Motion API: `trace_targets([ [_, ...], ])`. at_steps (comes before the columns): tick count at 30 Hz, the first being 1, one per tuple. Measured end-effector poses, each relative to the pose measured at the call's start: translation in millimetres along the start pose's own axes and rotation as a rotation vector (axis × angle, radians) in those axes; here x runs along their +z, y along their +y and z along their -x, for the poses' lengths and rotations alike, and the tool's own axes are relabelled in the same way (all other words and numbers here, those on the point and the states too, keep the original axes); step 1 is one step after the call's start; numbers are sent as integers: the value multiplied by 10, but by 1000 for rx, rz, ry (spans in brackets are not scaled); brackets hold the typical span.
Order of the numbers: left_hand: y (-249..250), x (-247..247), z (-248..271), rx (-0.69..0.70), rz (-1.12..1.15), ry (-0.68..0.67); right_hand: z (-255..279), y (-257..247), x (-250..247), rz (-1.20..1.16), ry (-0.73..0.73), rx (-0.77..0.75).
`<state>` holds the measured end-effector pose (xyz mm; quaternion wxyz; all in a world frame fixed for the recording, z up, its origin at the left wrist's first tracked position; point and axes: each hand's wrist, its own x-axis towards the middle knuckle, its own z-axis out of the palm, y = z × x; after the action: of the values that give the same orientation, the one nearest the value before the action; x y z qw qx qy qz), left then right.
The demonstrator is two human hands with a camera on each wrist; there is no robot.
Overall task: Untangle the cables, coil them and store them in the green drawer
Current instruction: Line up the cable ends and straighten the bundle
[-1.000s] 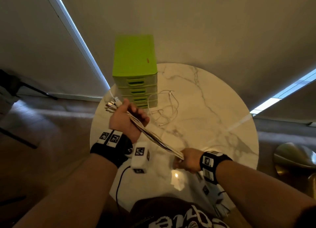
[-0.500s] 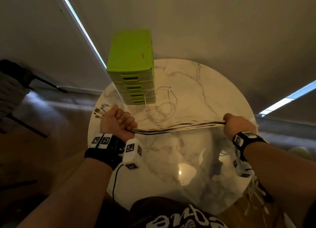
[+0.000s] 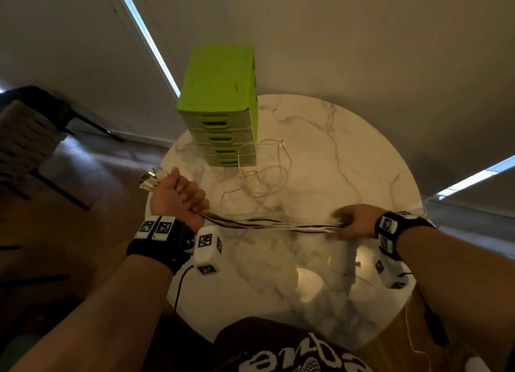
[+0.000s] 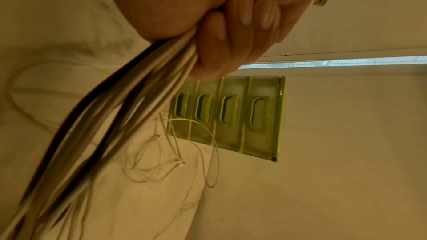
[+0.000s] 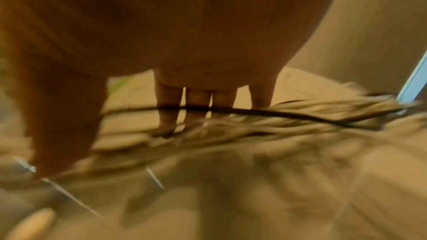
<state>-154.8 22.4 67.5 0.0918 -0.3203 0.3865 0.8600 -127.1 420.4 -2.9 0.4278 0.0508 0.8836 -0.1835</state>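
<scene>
cables stretch between your left hand, fingers curled tight around them, and right hand, fingers spread straight; a loose white cord lies on the tabletop before the green drawer.

We note the left hand at centre left of the head view, fist closed, knuckles up, forearm running to the lower left corner. The right hand sits at centre right, blurred; in its wrist view the fingers point down, slightly parted. Both wrists carry black bands with tagged white blocks.
</scene>
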Motion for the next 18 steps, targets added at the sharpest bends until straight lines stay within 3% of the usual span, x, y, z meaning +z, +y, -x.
trace_targets([
  [2,-29,-85,32,-39,-46,43,-29,-262,-27,-253,26,-152],
  [5,-43,-224,53,-92,-59,81,-135,-767,-65,-400,196,-312],
  [8,-35,-310,44,-103,-82,107,-267,-1281,14,-194,289,-351],
  [11,-3,-382,17,-131,-170,106,-472,-1598,200,82,157,-330],
  [14,46,-487,-4,-210,-293,71,-653,-1610,353,285,80,-201],
  [18,42,-673,-13,-252,-403,89,-689,-1424,344,387,246,-123],
])
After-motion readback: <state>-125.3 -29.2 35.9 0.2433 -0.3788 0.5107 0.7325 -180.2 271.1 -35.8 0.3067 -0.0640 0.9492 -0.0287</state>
